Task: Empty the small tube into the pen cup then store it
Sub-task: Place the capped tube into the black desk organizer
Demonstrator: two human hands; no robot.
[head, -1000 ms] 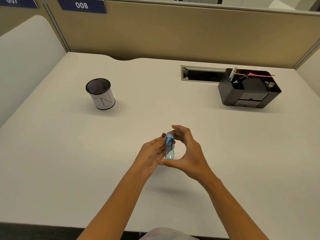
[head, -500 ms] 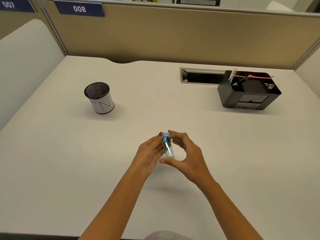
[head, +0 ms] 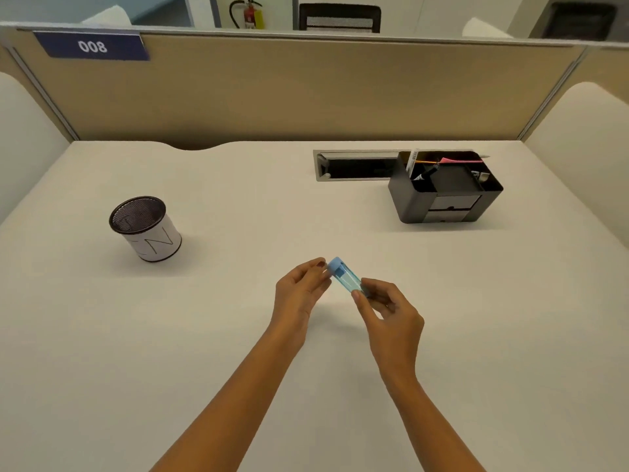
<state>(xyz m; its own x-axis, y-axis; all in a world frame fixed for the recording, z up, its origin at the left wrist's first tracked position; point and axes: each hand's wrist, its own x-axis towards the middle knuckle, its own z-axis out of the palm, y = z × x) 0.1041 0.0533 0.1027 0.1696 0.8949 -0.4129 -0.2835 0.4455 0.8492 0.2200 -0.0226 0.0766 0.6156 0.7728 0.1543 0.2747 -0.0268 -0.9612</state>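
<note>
A small clear tube (head: 349, 278) with a blue cap is held above the middle of the desk, tilted with the cap up and to the left. My right hand (head: 388, 313) grips its lower end between thumb and fingers. My left hand (head: 299, 289) pinches the blue cap with its fingertips. The cap is on the tube. What is inside the tube is too small to tell. The pen cup (head: 146, 228), white with a black mesh inside and rim, stands at the left of the desk, well apart from both hands.
A black desk organiser (head: 442, 192) with pens and small drawers stands at the back right. Beside it a cable slot (head: 354, 165) opens in the white desk (head: 238, 352). Beige partition walls close the back and sides.
The tube has tipped from nearly upright to slanting, cap toward the left. My right hand slid down to its lower end, and the view has lifted to show more of the partition.
</note>
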